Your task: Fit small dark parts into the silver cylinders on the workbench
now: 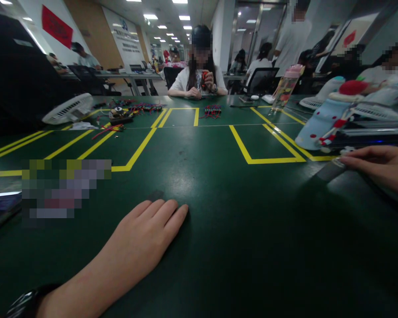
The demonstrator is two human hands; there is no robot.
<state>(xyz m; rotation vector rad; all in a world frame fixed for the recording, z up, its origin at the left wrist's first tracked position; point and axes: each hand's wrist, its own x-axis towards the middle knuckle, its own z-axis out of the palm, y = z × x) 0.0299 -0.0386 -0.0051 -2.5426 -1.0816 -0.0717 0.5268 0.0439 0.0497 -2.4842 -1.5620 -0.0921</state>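
Note:
My left hand (152, 225) rests palm down on the dark green table (212, 207), its fingers stretched forward side by side. A small dark patch shows just beyond its fingertips; whether it is a shadow or a thing I cannot tell. At the right edge, my right hand (384, 164) pinches the upper end of a small grey flat piece (331, 170) between thumb and fingertips. The kind of this piece is not clear, and part of my right hand lies outside the picture.
Yellow tape (275, 161) marks the table. A phone (1, 210) lies left beside a blurred-out patch. Farther back are a white fan (71, 108), wired parts (147, 107) and a bottle (287, 88). A blue plush-like figure (321, 121) stands right. A person (199, 79) sits opposite.

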